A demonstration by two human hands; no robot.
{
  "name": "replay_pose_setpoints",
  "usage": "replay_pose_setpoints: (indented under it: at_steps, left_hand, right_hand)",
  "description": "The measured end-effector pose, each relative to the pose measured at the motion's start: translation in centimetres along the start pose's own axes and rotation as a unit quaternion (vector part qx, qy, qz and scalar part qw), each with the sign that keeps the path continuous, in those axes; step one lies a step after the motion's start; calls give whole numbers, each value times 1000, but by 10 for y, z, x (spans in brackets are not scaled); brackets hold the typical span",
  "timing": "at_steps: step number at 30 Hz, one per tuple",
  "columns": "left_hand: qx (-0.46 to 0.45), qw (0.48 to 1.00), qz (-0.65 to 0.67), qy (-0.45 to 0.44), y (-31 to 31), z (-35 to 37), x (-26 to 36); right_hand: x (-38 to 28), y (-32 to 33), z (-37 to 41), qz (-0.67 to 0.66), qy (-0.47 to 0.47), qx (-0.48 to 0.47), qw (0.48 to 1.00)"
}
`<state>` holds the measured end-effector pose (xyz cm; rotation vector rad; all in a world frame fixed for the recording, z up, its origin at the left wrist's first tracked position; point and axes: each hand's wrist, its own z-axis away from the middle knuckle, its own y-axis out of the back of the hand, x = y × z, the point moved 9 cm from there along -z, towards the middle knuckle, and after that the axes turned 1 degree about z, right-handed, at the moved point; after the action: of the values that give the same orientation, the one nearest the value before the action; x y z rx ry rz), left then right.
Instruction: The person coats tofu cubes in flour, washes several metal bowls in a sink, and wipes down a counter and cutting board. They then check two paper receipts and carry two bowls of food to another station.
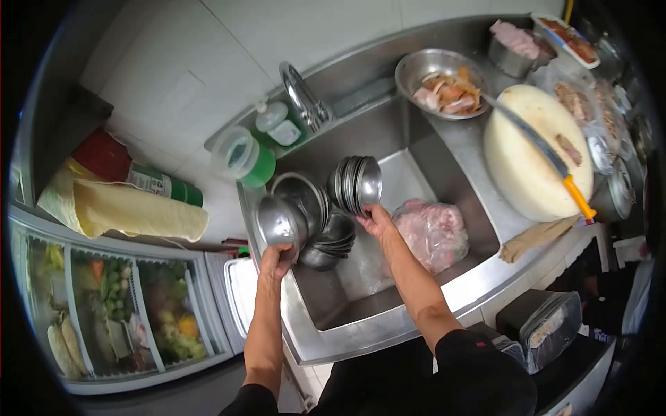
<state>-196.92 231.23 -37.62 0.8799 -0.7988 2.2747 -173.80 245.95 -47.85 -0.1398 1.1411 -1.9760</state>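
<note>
My left hand [276, 259] is closed on the rim of a shiny metal bowl [279, 220] at the left edge of the sink. With my right hand [377, 220] I grip a stack of small metal bowls [355, 184], tipped on its side above the basin. Between my hands, larger metal bowls [302, 194] lean at the sink's left side. Below them sits another small stack of dark metal bowls [330, 243]. A clear plastic bag of pink raw meat [431, 234] lies in the sink [409, 170], right of my right forearm.
The faucet [302, 97] rises behind the basin, near a soap bottle [279, 123] and a tub of green liquid [244, 157]. A yellow-handled knife [541, 149] rests on a round cutting board [510, 177] beside a bowl of scraps [444, 66]. An open-topped chiller [114, 312] stands left.
</note>
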Motion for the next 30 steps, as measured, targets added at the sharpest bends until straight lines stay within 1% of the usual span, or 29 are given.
replay_pose_setpoints:
  at_steps: [1, 2, 4, 5, 6, 7, 8, 9, 10, 11, 12, 13, 14, 15, 16, 17, 18, 19, 20, 22, 23, 24, 26, 28, 30]
  left_hand:
    - [11, 1000, -25, 0, 8, -2, -8]
    - [22, 998, -51, 3, -6, 11, -4]
    - [53, 990, -124, 35, -4, 20, -10]
    - [56, 993, -96, 48, 6, 19, -17]
    - [-33, 998, -17, 47, 0, 18, -15]
    - [4, 999, 32, -11, 17, 22, -9]
    - [42, 993, 80, -69, 10, 42, 6]
    - [3, 995, 85, -59, 24, 47, 14]
    - [-33, 994, 88, -46, 39, 56, 19]
    - [40, 991, 82, -97, 36, 75, 36]
    - [112, 980, 77, -148, 29, 96, 54]
    - [139, 983, 3, -116, 41, 99, 53]
    - [165, 980, -72, -82, 60, 103, 58]
    - [203, 965, -129, -105, 85, 99, 61]
    - [197, 966, -128, -105, 103, 94, 64]
    - [229, 948, -202, -88, 124, 91, 66]
    - [249, 926, -277, -69, 121, 87, 63]
    - [259, 930, -252, -69, 115, 83, 56]
    - [268, 934, -228, -66, 101, 86, 53]
    - [232, 955, -178, -49, 97, 75, 43]
    - [225, 959, -166, -48, 98, 71, 42]
    - [224, 961, -151, -50, 100, 71, 41]
    - [223, 962, -154, -42, 104, 70, 41]
    - [214, 964, -150, -46, 105, 68, 42]
    - [206, 967, -148, -39, 108, 66, 42]
  right_hand:
    - [6, 3, -11, 8, -14, -5, 1000]
    - [12, 4, -19, 13, -29, -8, 999]
    - [0, 11, -18, 86, -45, 3, 995]
    - [-11, 20, -8, 98, -21, 19, 995]
    - [-30, 21, -1, 114, 13, 26, 993]
    - [-38, 29, 13, 120, 7, 35, 992]
    - [-52, 44, 29, 138, 12, 66, 988]
    - [-70, 52, 45, 157, 20, 93, 983]
    - [-86, 55, 70, 160, 28, 95, 982]
    - [-101, 55, 99, 162, 36, 98, 981]
    - [-116, 48, 127, 146, 71, 84, 983]
    - [-132, 43, 156, 159, 118, 98, 975]
    - [-142, 65, 169, 166, 145, 122, 968]
    - [-148, 60, 196, 153, 124, 135, 971]
    - [-157, 56, 219, 163, 127, 135, 969]
    - [-165, 63, 236, 164, 157, 153, 962]
    - [-177, 73, 256, 163, 195, 180, 950]
    - [-186, 82, 275, 182, 209, 199, 940]
    - [-192, 94, 294, 185, 229, 244, 924]
    - [-204, 96, 331, 183, 270, 281, 903]
    - [-209, 99, 349, 185, 283, 314, 887]
    - [-211, 105, 360, 182, 291, 322, 882]
    - [-217, 122, 382, 190, 303, 346, 867]
    - [-221, 132, 396, 191, 296, 370, 859]
    - [-230, 151, 412, 190, 324, 425, 824]
